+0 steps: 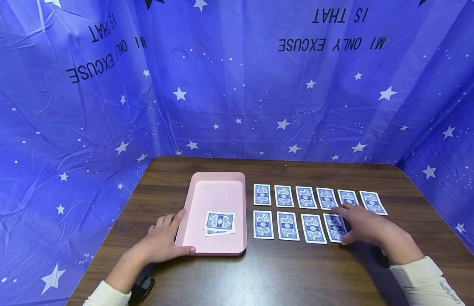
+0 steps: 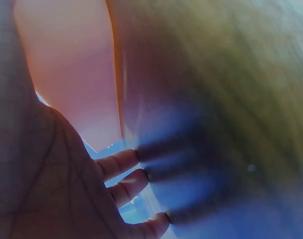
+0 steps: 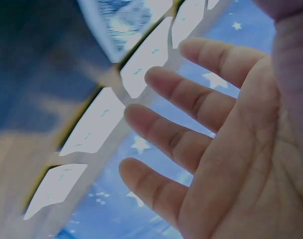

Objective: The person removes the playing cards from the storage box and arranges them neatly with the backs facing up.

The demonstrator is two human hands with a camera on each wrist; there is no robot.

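Observation:
A pink tray (image 1: 215, 176) lies on the table with at least two blue-backed playing cards (image 1: 220, 221) overlapping inside. My left hand (image 1: 166, 238) rests at its front left corner, thumb along the front rim and fingers by the left wall. In the left wrist view the fingertips (image 2: 125, 184) touch the tabletop beside the tray (image 2: 76, 69). My right hand (image 1: 365, 225) hovers over the right end of the nearer card row, thumb and index finger at the edges of the last card (image 1: 334, 225). Its fingers (image 3: 166, 139) are spread and fairly straight in the right wrist view.
Right of the tray, face-down cards lie in two rows: a farther row (image 1: 284, 196) and a nearer row (image 1: 288, 225), several in each. The wooden table (image 1: 237, 280) is bounded by a blue star-patterned curtain (image 1: 237, 85) behind and at both sides.

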